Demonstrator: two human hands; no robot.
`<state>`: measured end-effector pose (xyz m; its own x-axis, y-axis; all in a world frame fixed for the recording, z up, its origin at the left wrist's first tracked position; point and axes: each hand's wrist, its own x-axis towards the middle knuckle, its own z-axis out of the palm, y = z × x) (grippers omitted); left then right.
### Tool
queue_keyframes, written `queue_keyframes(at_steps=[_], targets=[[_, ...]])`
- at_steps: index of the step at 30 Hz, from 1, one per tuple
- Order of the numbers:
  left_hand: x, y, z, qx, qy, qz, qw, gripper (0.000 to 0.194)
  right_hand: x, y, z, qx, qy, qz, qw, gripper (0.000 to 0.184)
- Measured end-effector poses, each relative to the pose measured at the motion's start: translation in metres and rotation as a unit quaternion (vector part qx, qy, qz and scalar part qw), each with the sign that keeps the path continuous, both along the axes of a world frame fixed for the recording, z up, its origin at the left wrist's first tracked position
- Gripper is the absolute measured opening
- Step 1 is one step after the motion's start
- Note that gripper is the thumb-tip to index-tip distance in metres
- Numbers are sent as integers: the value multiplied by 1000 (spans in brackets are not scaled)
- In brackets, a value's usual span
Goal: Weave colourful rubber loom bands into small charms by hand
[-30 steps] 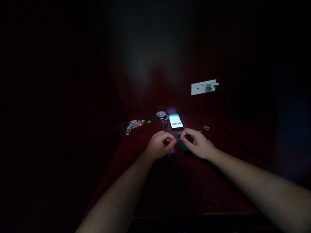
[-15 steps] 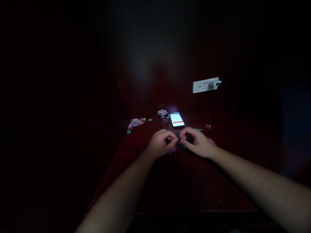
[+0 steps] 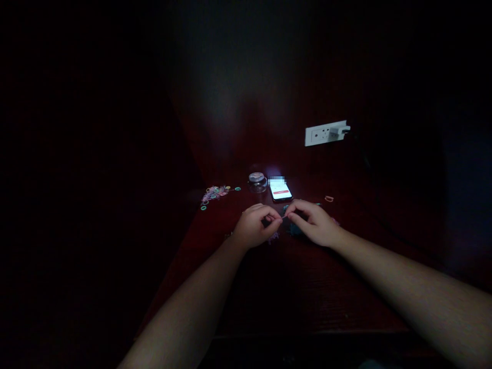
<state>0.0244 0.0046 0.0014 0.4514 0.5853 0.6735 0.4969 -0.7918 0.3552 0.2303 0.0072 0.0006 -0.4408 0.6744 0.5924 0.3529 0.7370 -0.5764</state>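
Observation:
In the head view my left hand (image 3: 258,225) and my right hand (image 3: 313,223) are pinched towards each other above the dark red table. Between their fingertips runs a short, thin, pale purple hair tie (image 3: 284,216), gripped at both ends. Below the fingers lies a small heap of purple hair ties (image 3: 273,237). A teal heap (image 3: 295,229) shows under my right hand, partly covered by it. Farther left is a pile of mixed pink, purple, green and yellow hair ties (image 3: 215,193).
Behind the hands a phone (image 3: 281,190) with a lit screen lies beside a clear lidded jar (image 3: 257,183). One orange hair tie (image 3: 329,199) rests to the right. On the back wall a white socket (image 3: 326,134) carries a plug and dark cable.
My right hand's fingers have closed to a tighter pinch and tilted slightly, showing more of the hair tie and the teal heap. My left hand is nearly still.

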Motion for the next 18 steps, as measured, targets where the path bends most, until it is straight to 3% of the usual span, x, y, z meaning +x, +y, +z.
queue_keyframes(at_steps=[6, 10, 13, 18], targets=[[-1, -2, 2, 2, 2, 0, 1000, 6, 21, 12, 23, 43, -19, -38, 998, 14], [0, -2, 2, -7, 8, -9, 1000, 7, 62, 33, 39, -66, -60, -83, 993, 14], [0, -2, 2, -10, 11, -5, 1000, 7, 94, 41, 39, -104, -167, -88, 976, 13], [-1, -3, 4, -12, 23, 6, 1000, 8, 121, 40, 26, -167, -144, -63, 973, 19]])
